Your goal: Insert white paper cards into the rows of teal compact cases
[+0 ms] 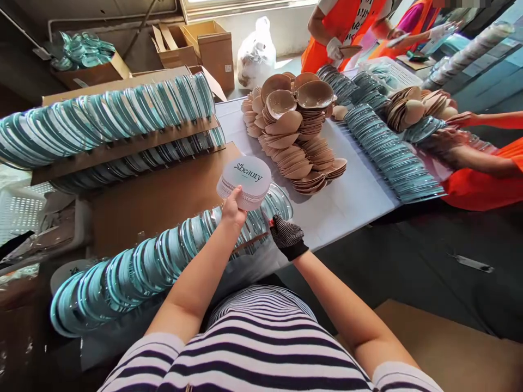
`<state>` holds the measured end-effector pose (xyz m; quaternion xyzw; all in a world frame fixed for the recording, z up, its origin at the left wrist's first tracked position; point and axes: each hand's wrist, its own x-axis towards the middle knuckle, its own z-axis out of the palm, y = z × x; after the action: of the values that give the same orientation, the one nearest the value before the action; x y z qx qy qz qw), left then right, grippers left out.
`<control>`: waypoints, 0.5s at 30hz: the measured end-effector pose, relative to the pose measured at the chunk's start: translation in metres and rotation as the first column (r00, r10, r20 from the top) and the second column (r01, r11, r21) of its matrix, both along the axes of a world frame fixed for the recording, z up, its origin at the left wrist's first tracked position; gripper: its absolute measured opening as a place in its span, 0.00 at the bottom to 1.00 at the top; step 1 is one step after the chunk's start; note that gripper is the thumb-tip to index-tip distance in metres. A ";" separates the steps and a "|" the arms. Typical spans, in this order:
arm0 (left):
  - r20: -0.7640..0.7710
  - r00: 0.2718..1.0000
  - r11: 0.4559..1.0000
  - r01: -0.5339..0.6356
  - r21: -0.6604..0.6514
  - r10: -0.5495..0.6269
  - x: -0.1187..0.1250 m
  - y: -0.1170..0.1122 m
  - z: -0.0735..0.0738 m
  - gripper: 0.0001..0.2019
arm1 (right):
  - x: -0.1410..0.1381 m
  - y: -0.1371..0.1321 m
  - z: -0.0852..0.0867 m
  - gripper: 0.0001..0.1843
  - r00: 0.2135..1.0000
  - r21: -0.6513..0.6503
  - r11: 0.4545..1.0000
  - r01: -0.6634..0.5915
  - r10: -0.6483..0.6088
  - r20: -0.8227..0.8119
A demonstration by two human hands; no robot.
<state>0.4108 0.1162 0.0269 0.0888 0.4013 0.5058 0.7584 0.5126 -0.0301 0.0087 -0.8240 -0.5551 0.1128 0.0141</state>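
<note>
Cards (pixel 247 179), white, oval, dark-lettered, are clasped by left hand (pixel 234 209); grip of right hand (pixel 288 237) unclear.

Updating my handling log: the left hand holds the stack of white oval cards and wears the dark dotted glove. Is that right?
Not quite: the head view shows the dark dotted glove on the right hand, while the left hand is bare. It does hold the stack of white oval cards.

Bright window (pixel 229 3) along top edge; pale wall (pixel 288 30) beneath. Sunlight falls at wall's foot. White-covered counter (pixel 359 190) runs diagonally across the middle. Floor (pixel 412 256) dark at right, in shade.
</note>
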 end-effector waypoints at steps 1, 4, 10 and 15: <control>-0.004 1.000 1.000 0.005 -0.001 -0.005 0.000 -0.001 0.001 0.13 | -0.001 0.004 0.000 0.21 1.000 -0.013 1.000 -0.002 0.002 0.010; -0.012 1.000 1.000 0.011 0.007 -0.011 0.001 -0.004 0.005 0.14 | -0.002 0.014 0.000 0.18 0.998 -0.030 0.998 -0.059 0.059 0.010; -0.026 0.999 0.998 -0.023 0.053 0.024 0.002 -0.009 0.006 0.18 | 0.006 0.016 -0.011 0.08 0.717 -0.110 0.989 0.095 -0.145 -0.681; -0.040 0.998 0.993 -0.038 0.113 0.043 0.005 -0.012 0.002 0.19 | 0.004 0.015 -0.027 0.18 0.108 -0.114 0.981 0.159 -0.132 -0.985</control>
<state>0.4154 0.1043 0.0292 0.1338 0.3903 0.5406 0.7332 0.5164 -0.0152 -0.0180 -0.5928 -0.3246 0.6213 0.3966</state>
